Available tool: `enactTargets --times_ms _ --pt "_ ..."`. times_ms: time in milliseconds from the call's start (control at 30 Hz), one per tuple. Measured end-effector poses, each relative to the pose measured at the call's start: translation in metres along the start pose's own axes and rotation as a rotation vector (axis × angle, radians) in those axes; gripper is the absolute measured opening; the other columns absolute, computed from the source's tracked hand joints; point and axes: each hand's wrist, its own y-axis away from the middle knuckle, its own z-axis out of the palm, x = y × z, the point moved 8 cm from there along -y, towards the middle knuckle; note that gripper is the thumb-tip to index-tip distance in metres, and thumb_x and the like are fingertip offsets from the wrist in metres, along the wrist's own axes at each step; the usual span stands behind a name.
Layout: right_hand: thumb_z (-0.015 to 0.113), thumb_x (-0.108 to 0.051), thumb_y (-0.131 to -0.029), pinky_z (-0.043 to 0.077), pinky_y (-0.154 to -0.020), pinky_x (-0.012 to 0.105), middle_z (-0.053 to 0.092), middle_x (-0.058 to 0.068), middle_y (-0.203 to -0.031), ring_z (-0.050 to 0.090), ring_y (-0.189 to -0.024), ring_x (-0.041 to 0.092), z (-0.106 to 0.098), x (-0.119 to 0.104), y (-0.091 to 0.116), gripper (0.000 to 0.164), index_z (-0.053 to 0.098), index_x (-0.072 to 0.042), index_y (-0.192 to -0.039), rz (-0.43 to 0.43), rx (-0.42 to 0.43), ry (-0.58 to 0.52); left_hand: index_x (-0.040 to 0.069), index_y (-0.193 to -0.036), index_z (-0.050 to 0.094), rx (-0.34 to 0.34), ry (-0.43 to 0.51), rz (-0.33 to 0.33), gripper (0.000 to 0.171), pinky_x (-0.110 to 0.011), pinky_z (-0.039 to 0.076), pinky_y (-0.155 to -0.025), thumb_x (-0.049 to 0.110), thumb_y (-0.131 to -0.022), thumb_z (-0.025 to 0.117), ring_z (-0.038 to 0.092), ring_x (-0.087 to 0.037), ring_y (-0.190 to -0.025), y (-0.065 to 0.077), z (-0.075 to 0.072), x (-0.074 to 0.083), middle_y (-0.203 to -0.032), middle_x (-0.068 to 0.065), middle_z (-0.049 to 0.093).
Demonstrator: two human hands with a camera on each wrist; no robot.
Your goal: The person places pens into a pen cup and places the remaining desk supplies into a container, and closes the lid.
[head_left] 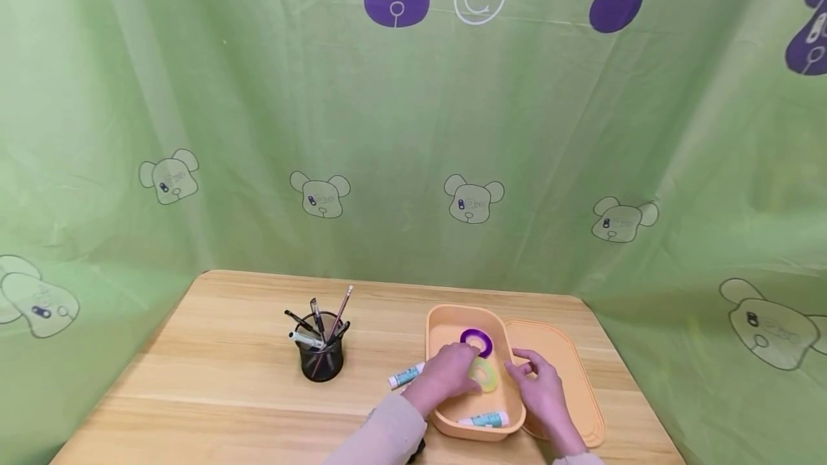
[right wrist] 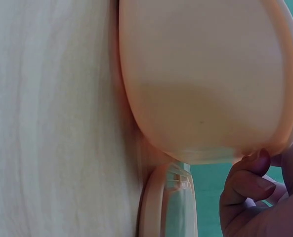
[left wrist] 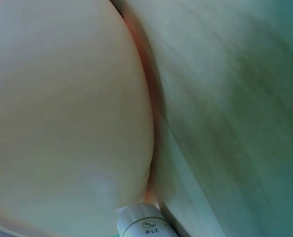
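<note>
An orange box (head_left: 446, 318) stands open-topped near the front right of the table. My left hand (head_left: 449, 373) reaches over its left wall, thumb and fingertips around a yellow tape roll (head_left: 491, 379) inside. Just beyond the fingertips lies a purple tape roll (head_left: 484, 336). A glue stick (head_left: 487, 420) rests at the box's near end. At the right wall, my right hand (head_left: 541, 387) grips the rim; in the right wrist view, curled fingers (right wrist: 252, 185) press the wall below the rim. The left wrist view shows mostly the box's outer wall (left wrist: 67, 113).
An orange lid (head_left: 575, 372) lies right of the box, partly behind the right hand. Left of the box lies another glue stick (head_left: 404, 377), beside my left wrist. A black mesh pen cup (head_left: 321, 363) with pens and a pencil stands farther left. Green curtains surround the wooden table (head_left: 226, 364).
</note>
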Motion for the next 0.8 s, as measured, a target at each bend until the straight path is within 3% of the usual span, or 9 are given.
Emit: enactTargets --times_ms 333,567,800 --pt "0.069 -0.02 -0.1 0.05 -0.068 0.021 0.062 0.006 -0.093 0.056 -0.08 0.013 0.0 0.001 0.0 0.043 0.062 -0.004 -0.139 0.003 0.001 -0.012 0.023 -0.14 0.064 0.006 0.028 -0.002 0.069 -0.033 0.057 -0.1 0.034 -0.077 0.091 0.068 -0.02 -0.115 0.0 -0.001 0.0 -0.129 0.002 0.071" --pt "0.069 -0.02 -0.099 0.049 -0.068 0.022 0.062 0.006 -0.094 0.056 -0.081 0.014 -0.001 0.003 0.002 0.045 0.061 -0.003 -0.14 0.006 -0.01 -0.004 0.02 -0.142 0.063 0.018 0.085 0.012 0.069 -0.033 0.053 -0.108 0.034 -0.079 0.089 0.066 -0.02 -0.122 0.001 -0.001 0.001 -0.134 0.001 0.07" --pt "0.068 -0.019 -0.1 0.05 -0.064 0.021 0.062 0.008 -0.095 0.055 -0.081 0.015 -0.001 0.001 0.002 0.043 0.061 -0.004 -0.139 0.009 0.001 -0.02 0.015 -0.141 0.062 0.092 0.175 0.075 0.069 -0.031 0.052 -0.109 0.036 -0.081 0.088 0.066 -0.018 -0.122 -0.001 -0.011 0.0 -0.135 0.001 0.069"
